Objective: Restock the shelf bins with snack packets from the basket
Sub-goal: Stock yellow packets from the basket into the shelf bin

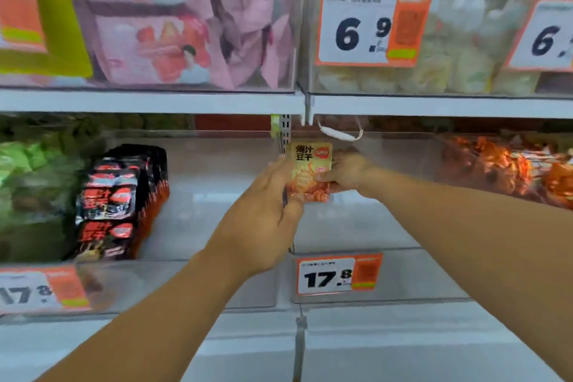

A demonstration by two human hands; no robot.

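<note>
Both hands, left hand (266, 214) and right hand (347, 172), hold orange snack packet (308, 172) upright above clear bin (403, 276) front edge.

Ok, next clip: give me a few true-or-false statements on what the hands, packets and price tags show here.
1. Both hands hold one orange packet. True: the left hand and right hand each have a grip on it.
2. The packet already lies flat in a bin. False: it is held upright at the divider between two bins.
3. The black packets stand in a row in the lower left bin. True.
4. The price tag below the hands reads 6.9. False: it reads 17.8.
5. The bin above left holds green packets. False: it holds pink packets.
</note>
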